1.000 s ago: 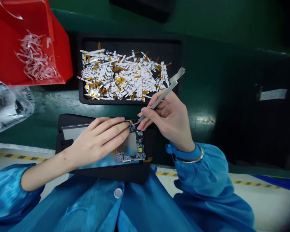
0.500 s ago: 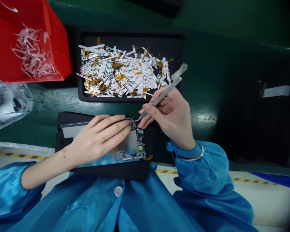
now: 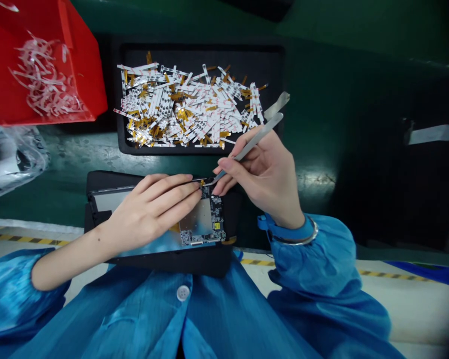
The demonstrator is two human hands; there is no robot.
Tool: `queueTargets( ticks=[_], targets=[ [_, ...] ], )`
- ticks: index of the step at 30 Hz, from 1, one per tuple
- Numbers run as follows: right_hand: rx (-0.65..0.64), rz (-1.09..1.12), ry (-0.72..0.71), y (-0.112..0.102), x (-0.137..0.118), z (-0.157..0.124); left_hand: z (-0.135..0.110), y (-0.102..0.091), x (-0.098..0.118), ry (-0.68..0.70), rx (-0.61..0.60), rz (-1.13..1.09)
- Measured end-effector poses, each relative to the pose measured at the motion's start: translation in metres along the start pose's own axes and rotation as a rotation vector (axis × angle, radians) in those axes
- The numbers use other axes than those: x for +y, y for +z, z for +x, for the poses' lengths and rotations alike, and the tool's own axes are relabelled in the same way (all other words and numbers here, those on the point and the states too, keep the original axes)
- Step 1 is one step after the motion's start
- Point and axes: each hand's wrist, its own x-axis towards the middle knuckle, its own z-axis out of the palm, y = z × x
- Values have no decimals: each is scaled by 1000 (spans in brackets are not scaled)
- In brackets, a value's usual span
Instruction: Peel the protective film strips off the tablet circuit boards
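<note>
At twelve o'clock, in an open tablet (image 3: 108,202), sits the circuit board (image 3: 205,222); my right hand (image 3: 264,174) pinches steel tweezers (image 3: 256,143) at its top edge, and my left hand (image 3: 151,212) closes on a thin dark strip (image 3: 194,180).

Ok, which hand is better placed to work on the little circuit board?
Probably the right hand: its tweezers reach the edge of the circuit board. The left hand lies across the tablet.
</note>
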Motion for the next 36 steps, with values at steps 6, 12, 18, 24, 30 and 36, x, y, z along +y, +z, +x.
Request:
queueTargets(
  ticks=[6, 12, 18, 24, 30, 36],
  targets=[
    [-8, 25, 15, -1, 1, 1, -1, 2, 1, -4, -2, 14],
    [-15, 34, 39, 0, 0, 1, -1, 1, 1, -1, 7, 18],
    [5, -46, -6, 4, -6, -2, 0, 2, 0, -4, 20, 23],
    [32, -91, -29, 5, -5, -3, 1, 2, 1, -5, 21, 41],
    [25, -64, -16, 4, -6, -3, 0, 3, 1, -36, 7, 25],
    [27, -26, 4, 4, -3, 0, 2, 2, 0, 12, 3, 72]
  ],
)
